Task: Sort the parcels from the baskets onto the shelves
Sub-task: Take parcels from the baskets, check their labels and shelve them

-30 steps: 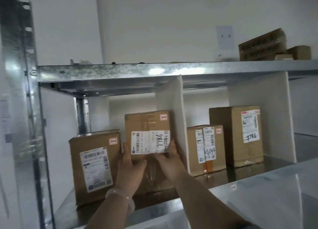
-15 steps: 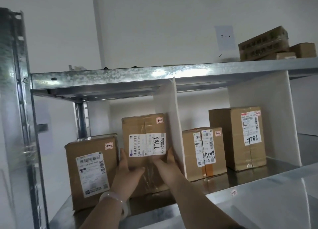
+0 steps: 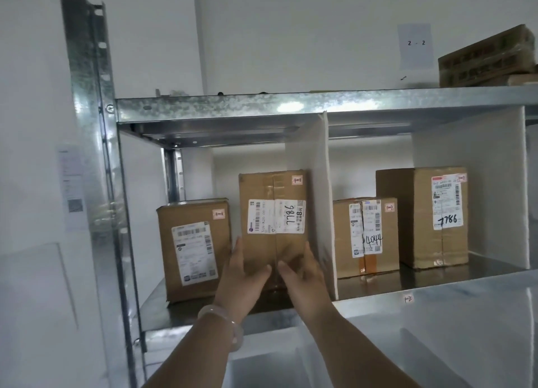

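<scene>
A tall brown parcel [image 3: 272, 188] with a sideways label reading 7786 stands upright on the metal shelf [image 3: 203, 317], in the left bay right beside the white divider [image 3: 317, 183]. My left hand [image 3: 243, 277] lies flat against its lower left edge, thumb across the front. My right hand [image 3: 302, 274] presses its lower right edge with straight fingers, squeezed in next to the divider. A shorter parcel [image 3: 192, 250] stands just left of it.
The right bay holds a small parcel marked 4044 [image 3: 366, 236] and a taller one marked 7786 [image 3: 431, 215]. More boxes [image 3: 489, 58] sit on the top shelf at right. A steel upright [image 3: 90, 154] bounds the left side. White bins lie below the shelf.
Both hands stay on the tall parcel's lower sides while it settles slightly deeper on the shelf. The view has shifted, so the shelf sits further right in frame.
</scene>
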Tool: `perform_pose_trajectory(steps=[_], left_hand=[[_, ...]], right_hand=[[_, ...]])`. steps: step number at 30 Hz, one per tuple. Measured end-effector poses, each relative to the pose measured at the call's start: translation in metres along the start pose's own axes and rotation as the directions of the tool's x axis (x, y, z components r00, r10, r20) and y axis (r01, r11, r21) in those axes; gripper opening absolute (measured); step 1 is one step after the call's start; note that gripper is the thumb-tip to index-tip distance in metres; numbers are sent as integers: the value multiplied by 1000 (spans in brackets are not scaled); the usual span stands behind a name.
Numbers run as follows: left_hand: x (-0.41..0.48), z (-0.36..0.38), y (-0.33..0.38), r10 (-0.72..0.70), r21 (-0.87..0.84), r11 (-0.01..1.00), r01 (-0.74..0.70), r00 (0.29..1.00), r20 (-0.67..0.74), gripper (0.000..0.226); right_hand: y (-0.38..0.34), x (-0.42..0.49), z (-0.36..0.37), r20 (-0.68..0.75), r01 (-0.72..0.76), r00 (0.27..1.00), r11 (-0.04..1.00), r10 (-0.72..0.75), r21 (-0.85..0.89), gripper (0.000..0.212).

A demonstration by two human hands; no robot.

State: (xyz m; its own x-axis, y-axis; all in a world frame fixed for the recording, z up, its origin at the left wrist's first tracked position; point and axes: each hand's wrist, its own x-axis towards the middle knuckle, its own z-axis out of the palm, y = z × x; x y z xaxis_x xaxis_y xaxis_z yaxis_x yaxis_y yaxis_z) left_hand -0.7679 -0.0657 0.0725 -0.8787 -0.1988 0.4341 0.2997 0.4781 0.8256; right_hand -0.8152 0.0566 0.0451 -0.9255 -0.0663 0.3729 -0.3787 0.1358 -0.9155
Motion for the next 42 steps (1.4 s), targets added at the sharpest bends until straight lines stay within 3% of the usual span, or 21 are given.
perform_pose_trajectory(steps=[5, 8, 11, 14, 16, 20, 24, 31, 42], left_hand=[[-27, -25, -7, -23, 21, 1000, 23, 999, 24, 64], [-48, -49, -14, -2, -96, 995, 4, 1000, 24, 42], [-80, -82, -26, 2, -169, 986, 3, 1000, 28, 48], [-114, -131, -55, -42, -152, 987, 44, 999, 18, 64], [-142, -170, -67, -108, -126, 987, 100, 993, -56, 51], [-196, -252, -110, -271, -64, 963, 263, 940, -208, 53], [-248, -317, -167, -382, -57, 922, 382, 882, -276, 56], [-311, -372, -245, -515, -36, 850, 525, 816, -261, 61], [-259, -391, -376, -666, -13, 735, 677, 720, -195, 62]], right_hand=[[-14, -42, 12, 38, -17, 999, 1000, 17, -2, 60], [-18, -66, 35, 44, 20, 999, 999, -18, -32, 55], [-29, -102, 69, 59, 4, 998, 1000, -6, 25, 24], [-34, -144, 119, 85, -48, 995, 997, 43, 57, 46], [-35, -173, 156, 122, -85, 990, 992, 73, 94, 28], [-36, -230, 242, 253, -135, 961, 989, 115, 65, 47], [-30, -280, 321, 409, -175, 899, 984, 154, 15, 48], [2, -326, 399, 555, -219, 796, 970, 242, -110, 52], [118, -260, 472, 527, -377, 727, 897, 440, -230, 54]])
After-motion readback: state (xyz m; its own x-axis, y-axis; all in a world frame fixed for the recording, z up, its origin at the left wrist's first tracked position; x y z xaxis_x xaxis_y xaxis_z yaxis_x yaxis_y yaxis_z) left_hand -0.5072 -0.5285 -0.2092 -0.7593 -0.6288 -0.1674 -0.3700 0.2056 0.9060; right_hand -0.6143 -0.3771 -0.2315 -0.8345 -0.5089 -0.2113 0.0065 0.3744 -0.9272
